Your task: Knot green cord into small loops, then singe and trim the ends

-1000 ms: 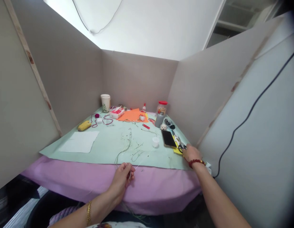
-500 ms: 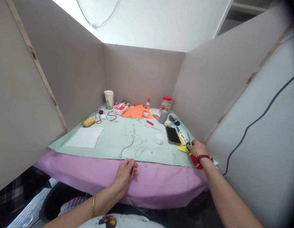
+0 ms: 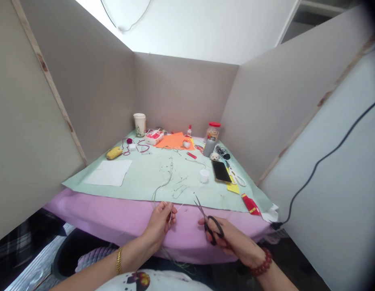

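Observation:
My left hand (image 3: 161, 220) is closed in a pinch on thin pale cord (image 3: 170, 217) at the table's front edge, with loose ends poking out between the fingers. My right hand (image 3: 225, 234) grips black-handled scissors (image 3: 214, 230), their blades parted slightly and pointing up and left. A gap separates the blade tips from the cord in my left hand. Beyond that hand, a length of greenish knotted cord (image 3: 170, 173) lies on the green mat (image 3: 145, 178). Short cord scraps (image 3: 180, 190) are scattered beside it.
A phone (image 3: 221, 171), white-handled scissors (image 3: 238, 178) and a red packet (image 3: 250, 204) lie on the right. A small white cup (image 3: 204, 176) stands near the middle. White paper (image 3: 110, 173) is at left. A grey bottle (image 3: 210, 147) and a red-lidded jar (image 3: 213, 131) stand at back right.
My right hand has lifted the black-handled scissors from beside the red packet and brought them left and toward me. My left hand stays nearly in place with the cord.

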`<state>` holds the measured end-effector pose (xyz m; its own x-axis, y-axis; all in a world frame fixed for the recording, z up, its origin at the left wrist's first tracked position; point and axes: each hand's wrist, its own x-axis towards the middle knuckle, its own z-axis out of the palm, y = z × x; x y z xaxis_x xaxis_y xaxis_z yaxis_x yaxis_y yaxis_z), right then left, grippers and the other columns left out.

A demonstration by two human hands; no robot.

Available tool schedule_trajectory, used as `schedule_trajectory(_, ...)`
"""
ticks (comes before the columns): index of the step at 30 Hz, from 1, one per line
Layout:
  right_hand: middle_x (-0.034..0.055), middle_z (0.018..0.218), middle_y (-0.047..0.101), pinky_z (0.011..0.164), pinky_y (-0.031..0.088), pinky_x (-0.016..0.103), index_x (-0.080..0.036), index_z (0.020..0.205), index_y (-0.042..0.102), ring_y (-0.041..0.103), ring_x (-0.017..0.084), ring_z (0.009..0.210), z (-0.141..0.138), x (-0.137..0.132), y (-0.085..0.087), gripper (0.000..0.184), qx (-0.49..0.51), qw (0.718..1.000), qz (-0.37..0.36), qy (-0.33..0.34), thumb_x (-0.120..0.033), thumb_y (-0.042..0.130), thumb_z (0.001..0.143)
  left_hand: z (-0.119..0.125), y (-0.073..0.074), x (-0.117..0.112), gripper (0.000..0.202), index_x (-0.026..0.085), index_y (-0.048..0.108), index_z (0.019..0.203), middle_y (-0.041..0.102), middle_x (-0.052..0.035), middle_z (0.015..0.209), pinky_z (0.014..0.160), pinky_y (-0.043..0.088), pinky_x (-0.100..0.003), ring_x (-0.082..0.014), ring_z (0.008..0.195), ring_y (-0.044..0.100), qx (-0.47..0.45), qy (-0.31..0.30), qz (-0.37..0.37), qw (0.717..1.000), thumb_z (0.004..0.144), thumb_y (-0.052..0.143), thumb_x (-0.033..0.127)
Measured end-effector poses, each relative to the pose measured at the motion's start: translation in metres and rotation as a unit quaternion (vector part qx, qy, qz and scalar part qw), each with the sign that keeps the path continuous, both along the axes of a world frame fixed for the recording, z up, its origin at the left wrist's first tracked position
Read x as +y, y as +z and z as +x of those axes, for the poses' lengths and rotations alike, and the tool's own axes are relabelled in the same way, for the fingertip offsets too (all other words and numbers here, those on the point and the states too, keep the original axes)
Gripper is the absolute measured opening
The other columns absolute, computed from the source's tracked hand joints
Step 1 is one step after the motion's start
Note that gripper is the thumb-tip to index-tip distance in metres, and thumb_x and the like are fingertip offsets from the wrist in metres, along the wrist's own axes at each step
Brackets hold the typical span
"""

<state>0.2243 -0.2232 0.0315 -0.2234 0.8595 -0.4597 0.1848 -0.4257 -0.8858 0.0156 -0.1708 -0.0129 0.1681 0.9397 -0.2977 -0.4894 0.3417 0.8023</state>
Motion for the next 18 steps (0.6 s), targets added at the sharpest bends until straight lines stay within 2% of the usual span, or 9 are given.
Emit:
schedule_trajectory(4,-0.0024,0.066,0.048,0.036,0.010,0.016,-0.016,0.097,0.058,0.021,0.004,0.046,-0.006,0.018,0.008,0.047,-0.036,0.999,-0.031,0.022,-0.059,0.055,0.078,0.000,-0.002,0.000,0.033,0.017,0.047,0.072,0.053,0.0031,0.068,0.056,0.041,-0.018,-0.0057,0.056,0.045,0.007,0.000,-0.001,1.000,0.070,0.070,0.040)
schedule_trajectory(8,-0.0041,0.061,0.043,0.037,0.007,0.017,-0.016,0.089,0.060,0.018,0.004,0.046,-0.013,0.032,0.013,0.040,-0.052,0.998,-0.005,0.039,-0.054,0.058,0.077,-0.001,-0.005,0.001,0.032,0.017,0.047,0.072,0.054,0.0033,0.069,0.055,0.040,-0.018,-0.0056,0.055,0.046,-0.004,-0.008,0.002,1.000,0.070,0.070,0.039)
schedule_trajectory(12,-0.0045,0.059,0.041,0.037,0.004,0.019,-0.016,0.083,0.060,0.019,0.005,0.047,-0.018,0.038,0.009,0.037,-0.057,0.998,0.009,0.041,-0.052,0.059,0.077,-0.002,-0.007,0.002,0.031,0.018,0.046,0.073,0.054,0.0034,0.069,0.055,0.039,-0.018,-0.0056,0.055,0.046,-0.005,-0.019,0.008,1.000,0.072,0.069,0.039)
schedule_trajectory(18,-0.0071,0.052,0.031,0.036,0.007,0.019,-0.015,0.081,0.062,0.018,0.006,0.046,-0.020,0.039,0.000,0.034,-0.052,0.998,0.035,0.019,-0.049,0.057,0.078,-0.003,-0.005,0.001,0.031,0.017,0.046,0.074,0.055,0.0033,0.070,0.056,0.038,-0.019,-0.0056,0.054,0.046,0.005,-0.040,0.014,0.999,0.074,0.067,0.041)
